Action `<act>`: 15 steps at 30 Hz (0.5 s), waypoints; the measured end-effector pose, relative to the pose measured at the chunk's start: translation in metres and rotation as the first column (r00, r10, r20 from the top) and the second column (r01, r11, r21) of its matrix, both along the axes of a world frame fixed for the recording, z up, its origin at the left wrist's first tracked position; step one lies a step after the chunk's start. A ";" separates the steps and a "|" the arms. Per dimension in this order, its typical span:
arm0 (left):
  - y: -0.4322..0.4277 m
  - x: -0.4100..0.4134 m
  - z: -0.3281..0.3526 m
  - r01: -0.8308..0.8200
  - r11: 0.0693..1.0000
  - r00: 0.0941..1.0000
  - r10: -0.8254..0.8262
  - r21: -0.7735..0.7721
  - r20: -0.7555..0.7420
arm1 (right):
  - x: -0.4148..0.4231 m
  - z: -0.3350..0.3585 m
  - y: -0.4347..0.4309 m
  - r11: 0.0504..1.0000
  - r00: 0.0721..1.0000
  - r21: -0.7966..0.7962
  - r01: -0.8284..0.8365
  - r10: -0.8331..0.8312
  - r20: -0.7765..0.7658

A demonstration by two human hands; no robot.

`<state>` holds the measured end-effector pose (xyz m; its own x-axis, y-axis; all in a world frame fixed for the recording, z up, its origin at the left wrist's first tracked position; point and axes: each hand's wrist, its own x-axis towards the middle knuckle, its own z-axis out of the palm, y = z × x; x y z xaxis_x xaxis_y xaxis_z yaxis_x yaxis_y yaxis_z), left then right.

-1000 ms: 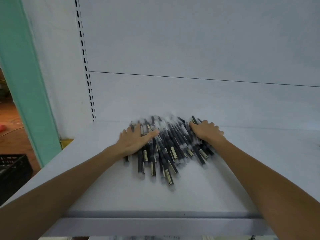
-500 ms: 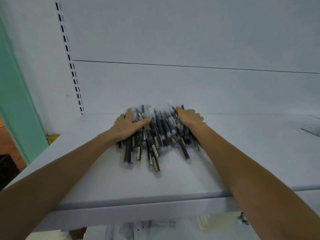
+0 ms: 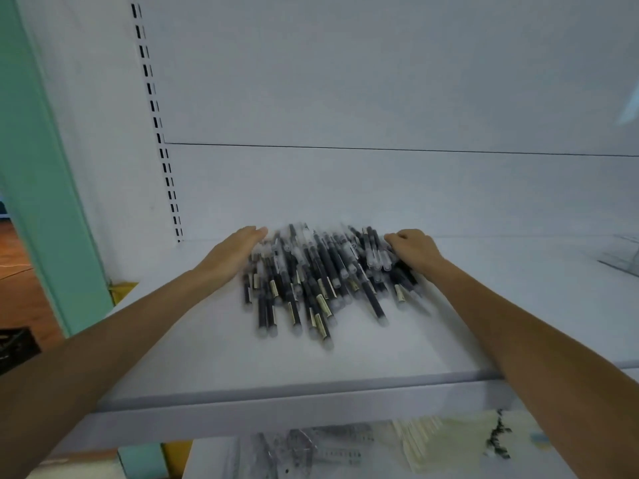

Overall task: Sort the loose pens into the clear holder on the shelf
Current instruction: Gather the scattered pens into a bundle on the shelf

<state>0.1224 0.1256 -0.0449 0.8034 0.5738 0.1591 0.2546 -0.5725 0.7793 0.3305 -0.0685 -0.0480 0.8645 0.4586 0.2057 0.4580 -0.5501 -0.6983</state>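
Two bare hands bracket a heap of loose pens (image 3: 318,285) on a white shelf (image 3: 345,361). The left hand (image 3: 238,252) lies flat and open, its straight fingers pressed along the heap's left flank. The right hand (image 3: 413,250) sits on the right flank, fingers curled over the far ends of the outermost pens. The dark-barrelled pens lie between the hands, touching both. They are stacked several deep, and their long axes run mostly front to back, away from the person, fanning slightly at the near ends.

A faint clear-edged object (image 3: 622,252) rests on the same shelf at the far right edge of the view, well apart from the heap. It may be the holder, but it is too blurred and cropped to be sure. If it is, the pens would have to travel rightward, and the right hand is the nearer one. No pen appears to be sorted yet.

Behind the heap rises the white back panel (image 3: 380,188), with a slotted upright (image 3: 162,157) at its left. A green post (image 3: 45,167) and a black crate (image 3: 17,347) stand beyond the shelf's left end.
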 end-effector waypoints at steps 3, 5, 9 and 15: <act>0.010 -0.011 -0.001 -0.041 0.999 0.999 0.041 -0.004 -0.012 | 0.002 -0.003 -0.003 0.997 0.997 -0.082 -0.012 0.018 0.071; 0.018 -0.019 -0.001 -0.094 0.995 0.995 0.095 0.020 -0.035 | 0.004 -0.004 -0.007 0.997 0.999 -0.075 -0.005 0.009 0.048; 0.028 -0.036 -0.001 -0.164 0.980 0.983 0.171 0.110 -0.062 | 0.009 -0.003 -0.011 0.999 0.998 0.020 0.027 -0.028 0.062; 0.025 -0.041 -0.005 -0.191 0.953 0.978 0.206 0.237 -0.040 | 0.001 0.008 0.004 0.998 0.971 0.065 0.010 -0.025 0.238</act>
